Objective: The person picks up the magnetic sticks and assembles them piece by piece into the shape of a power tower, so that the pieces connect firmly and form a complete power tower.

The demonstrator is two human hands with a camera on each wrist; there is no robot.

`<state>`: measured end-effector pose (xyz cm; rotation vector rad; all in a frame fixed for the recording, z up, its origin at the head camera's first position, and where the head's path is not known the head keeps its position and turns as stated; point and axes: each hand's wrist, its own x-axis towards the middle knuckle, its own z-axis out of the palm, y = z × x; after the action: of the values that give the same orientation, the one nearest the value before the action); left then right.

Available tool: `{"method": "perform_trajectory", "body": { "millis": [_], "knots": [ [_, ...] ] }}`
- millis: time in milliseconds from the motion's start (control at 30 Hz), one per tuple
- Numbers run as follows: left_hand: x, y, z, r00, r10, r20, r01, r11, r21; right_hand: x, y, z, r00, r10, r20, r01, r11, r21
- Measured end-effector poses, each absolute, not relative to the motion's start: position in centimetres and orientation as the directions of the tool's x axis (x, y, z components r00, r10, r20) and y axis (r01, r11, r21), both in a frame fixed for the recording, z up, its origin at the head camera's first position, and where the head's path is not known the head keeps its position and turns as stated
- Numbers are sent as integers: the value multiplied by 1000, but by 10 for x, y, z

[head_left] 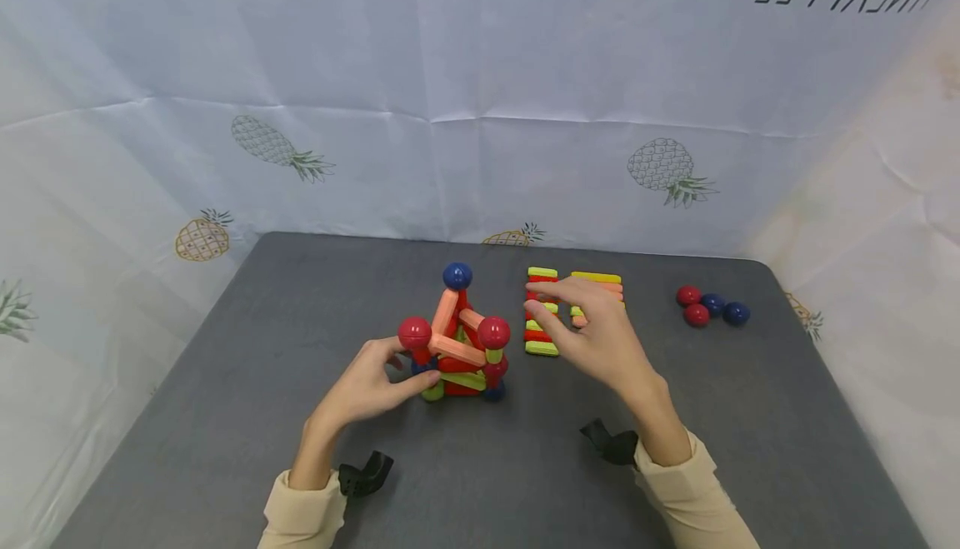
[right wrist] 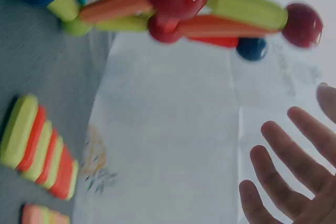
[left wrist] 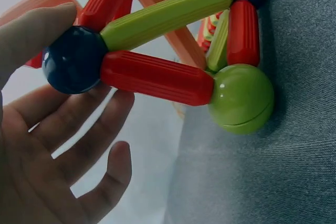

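Observation:
A three-tier structure of magnetic rods and balls stands on the table. Red balls top its two near corners and a blue ball its far one. My left hand holds its left side, thumb in front and fingers behind a middle-level blue ball. Below that ball, a red rod runs to a green ball at the table surface. My right hand hovers to the right of the structure, fingers extended and nothing in them; in the right wrist view its fingers are spread apart.
Beyond and partly under the right hand lie a row of yellow-green and red rods and a second group with yellow and orange rods. Several loose red and blue balls sit farther right. A pineapple-print cloth hangs behind the table.

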<state>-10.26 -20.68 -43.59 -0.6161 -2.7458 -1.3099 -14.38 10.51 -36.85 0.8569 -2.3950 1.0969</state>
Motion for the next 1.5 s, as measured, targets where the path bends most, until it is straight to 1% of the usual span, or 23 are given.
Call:
{"method": "perform_trajectory", "body": {
  "millis": [100, 167, 333, 367, 433, 533, 667, 833, 1000, 1100, 1167, 1300, 1367, 1433, 1500],
  "knots": [
    [-103, -207, -437, -915, 347, 206, 375, 541, 753, -148, 117, -377, -766, -364, 529, -636, 544, -547],
    [-104, -208, -437, -912, 353, 208, 378, 529, 760, -151, 121, -384, -793, -380, 477, -605, 587, -539],
    [-104, -209, -438, -906, 366, 212, 387, 518, 763, -164, 121, -412, -859, -464, 217, -507, 711, -488],
    [-103, -209, -438, -904, 368, 215, 392, 517, 761, -166, 120, -419, -865, -471, 170, -491, 731, -474],
    [-103, -208, -438, -901, 373, 223, 401, 517, 756, -171, 118, -431, -867, -485, 117, -481, 751, -452],
    [-101, -206, -437, -892, 389, 229, 415, 508, 755, -175, 114, -445, -865, -491, 99, -483, 765, -425],
    [-99, -203, -434, -873, 443, 205, 419, 463, 781, -176, 109, -453, -861, -493, 125, -499, 772, -395],
    [-97, -201, -431, -847, 501, 178, 409, 401, 819, -176, 103, -456, -886, -447, 121, -451, 775, -443],
    [-96, -202, -432, -850, 499, 171, 397, 393, 829, -175, 102, -458, -898, -430, 95, -418, 762, -495],
    [-96, -203, -431, -853, 497, 162, 393, 404, 826, -172, 105, -445, -896, -432, 101, -414, 734, -538],
    [-96, -202, -431, -855, 494, 159, 391, 413, 822, -169, 108, -429, -897, -424, 121, -407, 689, -600],
    [-96, -201, -431, -863, 481, 158, 387, 426, 818, -157, 105, -383, -911, -372, 175, -367, 543, -755],
    [-96, -200, -431, -866, 476, 156, 382, 427, 820, -151, 99, -360, -913, -345, 220, -369, 461, -807],
    [-96, -199, -431, -867, 473, 154, 379, 427, 821, -146, 91, -342, -903, -346, 255, -386, 391, -835],
    [-96, -197, -431, -868, 473, 154, 378, 427, 822, -141, 84, -330, -888, -367, 275, -407, 353, -843]
  ]
}}
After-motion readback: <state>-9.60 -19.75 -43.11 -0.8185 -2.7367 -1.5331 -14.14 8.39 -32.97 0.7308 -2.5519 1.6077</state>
